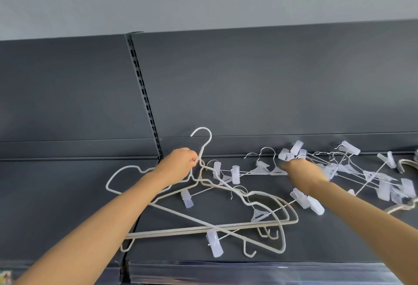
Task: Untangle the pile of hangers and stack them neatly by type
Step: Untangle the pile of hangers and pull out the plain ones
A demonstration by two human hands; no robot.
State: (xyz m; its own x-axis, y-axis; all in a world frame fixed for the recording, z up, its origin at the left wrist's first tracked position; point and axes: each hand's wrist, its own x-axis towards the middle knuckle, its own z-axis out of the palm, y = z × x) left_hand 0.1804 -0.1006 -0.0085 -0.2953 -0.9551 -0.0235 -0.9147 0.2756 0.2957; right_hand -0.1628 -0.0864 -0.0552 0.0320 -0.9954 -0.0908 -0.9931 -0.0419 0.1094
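Head view shows a dark grey metal shelf (226, 253) with a messy pile on it. Left hand (181, 162) pinches the neck of a thin white coated wire hanger (201, 146). Right hand (303, 170) reaches into the tangled clear plastic clip hangers (352, 171); its grip I cannot tell.
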